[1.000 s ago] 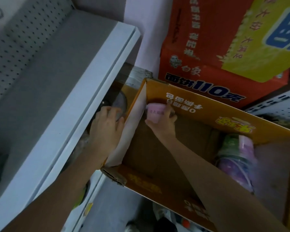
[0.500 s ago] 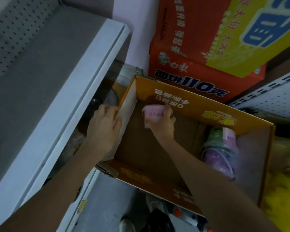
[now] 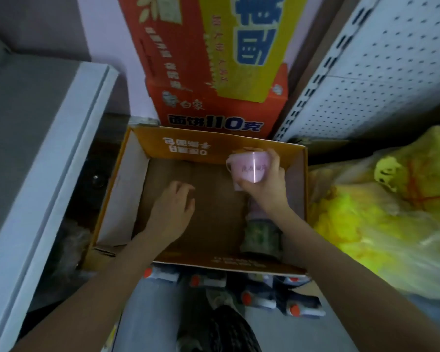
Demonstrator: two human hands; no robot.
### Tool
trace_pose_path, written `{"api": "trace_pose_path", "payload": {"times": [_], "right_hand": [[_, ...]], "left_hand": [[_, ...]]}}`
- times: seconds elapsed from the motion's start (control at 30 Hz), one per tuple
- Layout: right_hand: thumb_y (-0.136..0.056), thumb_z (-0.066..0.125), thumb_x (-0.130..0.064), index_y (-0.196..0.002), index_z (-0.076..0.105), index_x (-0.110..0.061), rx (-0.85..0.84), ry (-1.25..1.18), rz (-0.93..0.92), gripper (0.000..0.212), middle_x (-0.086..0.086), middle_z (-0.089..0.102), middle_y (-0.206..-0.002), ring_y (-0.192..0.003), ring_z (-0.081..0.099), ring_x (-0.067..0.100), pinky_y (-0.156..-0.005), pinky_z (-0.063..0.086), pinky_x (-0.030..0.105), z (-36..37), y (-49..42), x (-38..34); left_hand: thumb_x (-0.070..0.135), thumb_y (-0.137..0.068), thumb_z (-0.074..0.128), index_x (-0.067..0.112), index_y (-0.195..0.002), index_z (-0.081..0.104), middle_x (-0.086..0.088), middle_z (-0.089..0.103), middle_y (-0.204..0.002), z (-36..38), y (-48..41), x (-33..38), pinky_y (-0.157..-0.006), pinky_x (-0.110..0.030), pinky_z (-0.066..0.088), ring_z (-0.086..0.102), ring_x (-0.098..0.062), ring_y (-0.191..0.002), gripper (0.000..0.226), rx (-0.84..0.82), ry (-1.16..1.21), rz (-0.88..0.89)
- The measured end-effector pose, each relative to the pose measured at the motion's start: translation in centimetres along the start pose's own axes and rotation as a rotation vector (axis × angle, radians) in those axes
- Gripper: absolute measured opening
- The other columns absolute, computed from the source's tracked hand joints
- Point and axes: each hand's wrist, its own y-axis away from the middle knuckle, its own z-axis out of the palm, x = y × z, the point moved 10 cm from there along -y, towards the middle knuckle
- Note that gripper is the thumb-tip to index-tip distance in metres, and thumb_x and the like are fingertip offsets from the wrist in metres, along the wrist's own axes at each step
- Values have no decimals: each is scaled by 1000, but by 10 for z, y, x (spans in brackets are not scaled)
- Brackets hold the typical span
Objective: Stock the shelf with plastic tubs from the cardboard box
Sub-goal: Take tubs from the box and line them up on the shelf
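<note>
Two hands: right hand (image 3: 264, 191) grips pale pink plastic tub (image 3: 248, 167); left hand (image 3: 173, 207) relaxed, empty, inside orange cardboard box (image 3: 214, 148).
Risk: single-handed hold, so the tub could slip.

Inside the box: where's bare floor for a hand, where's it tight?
Bare cardboard box floor from the left wall to the middle, under the left hand. Crowded at the right wall: stacked tubs, the right hand holding the pink tub by them.

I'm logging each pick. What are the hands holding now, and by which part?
The right hand grips the pink tub around its side wall. The left hand holds nothing and is open inside the cardboard box.
</note>
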Motion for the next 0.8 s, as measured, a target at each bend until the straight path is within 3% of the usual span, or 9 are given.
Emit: {"api": "trace_pose_path", "payload": {"times": [0.1,0.2,0.33,0.47,0.57,0.67,0.8], "right_hand": [[-65,83,-27,-145,18,-29,59,-23,6,103,8,35,-137,-124,40,25,-92,37,33,-45,8,11],[-64,84,-27,-145,23,-24,138,-8,-37,102,11,40,-134,-123,41,25,-92,33,27,-82,15,23],[-60,86,-29,-144,27,-19,236,-9,-80,103,10,44,-130,-120,44,22,-99,40,34,-118,19,41],[-61,86,-27,-144,27,-17,280,-49,-108,102,4,42,-132,-119,39,9,-95,34,19,-132,20,54],[-61,85,-27,-144,27,-18,315,-51,-124,102,-3,39,-129,-117,35,4,-96,31,17,-144,20,60],[-61,85,-27,-144,27,-17,356,-67,-115,102,-2,39,-130,-122,37,10,-98,30,18,-159,20,70],[-62,85,-28,-145,26,-18,334,-85,-109,102,-1,38,-131,-123,36,10,-98,32,19,-158,20,80]], "left_hand": [[28,-97,47,22,-126,50,0,47,-125,32,1,25,-77,-27,48,54,-13,-93,30,-80,-4,42],[30,-97,46,23,-127,48,1,47,-123,64,4,45,-82,-31,50,54,-15,-96,30,-171,-34,65],[31,-98,45,22,-128,46,-1,49,-121,99,2,64,-78,-29,46,55,-17,-96,32,-260,-36,60],[32,-96,48,21,-129,44,-3,48,-124,138,-1,77,-79,-30,46,55,-19,-102,35,-352,-44,66],[38,-94,49,19,-126,45,-5,50,-123,169,-3,78,-85,-35,48,53,-22,-108,38,-425,-46,29],[53,-85,52,19,-133,38,-5,52,-125,201,-2,75,-89,-41,50,55,-24,-109,61,-506,-9,-66],[70,-66,62,25,-144,9,-9,45,-133,233,0,80,-93,-45,49,55,-28,-113,105,-529,173,-254]]}}
